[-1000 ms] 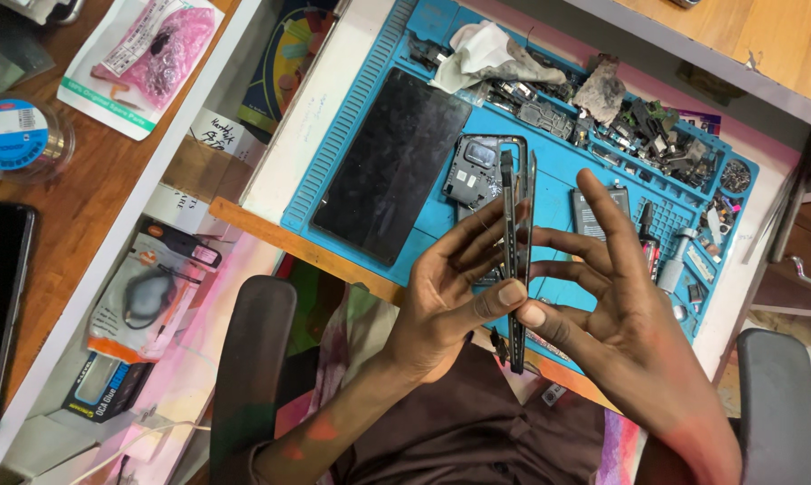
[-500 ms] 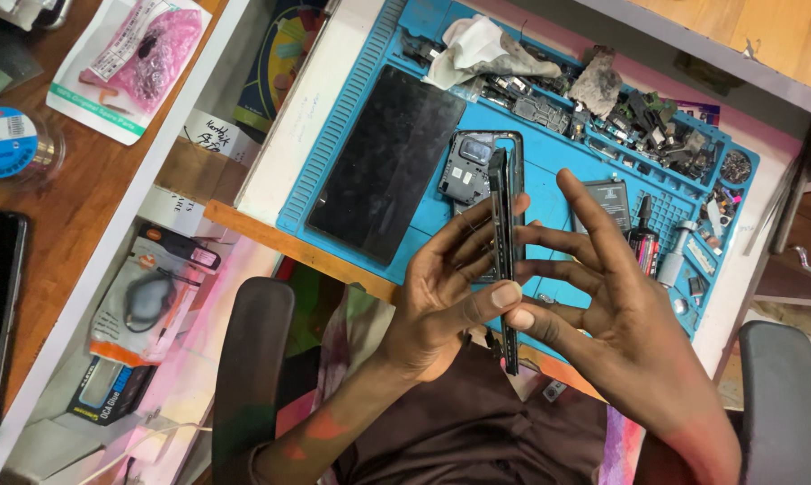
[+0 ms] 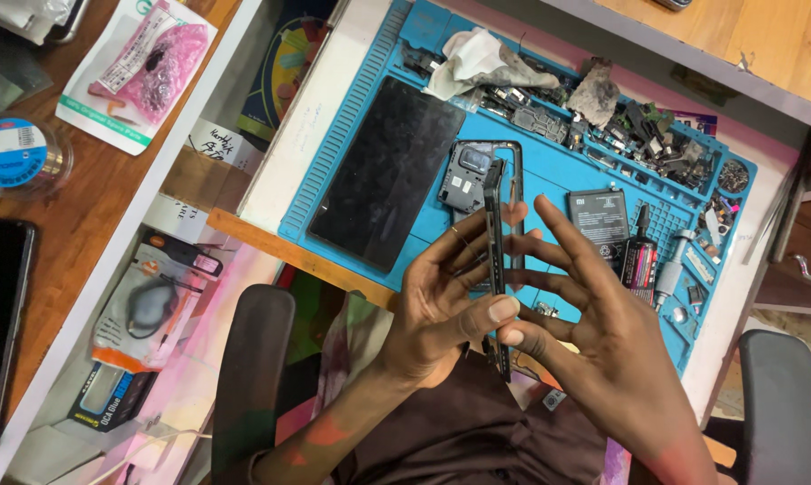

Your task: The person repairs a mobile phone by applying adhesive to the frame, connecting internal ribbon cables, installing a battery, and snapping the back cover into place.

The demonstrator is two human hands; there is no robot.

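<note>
Head view: left hand (image 3: 432, 314) and right hand (image 3: 603, 359) pinch an edge-on phone frame (image 3: 495, 269) between fingertips, above the blue mat (image 3: 549, 162) at six o'clock from the loose rear housing (image 3: 468, 175). Risk: a light fingertip hold could let it slip onto the mat's parts.

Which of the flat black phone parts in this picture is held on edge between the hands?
The thin phone frame, pinched edge-on between left hand and right hand. The black screen panel and battery lie flat on the blue mat.
</note>
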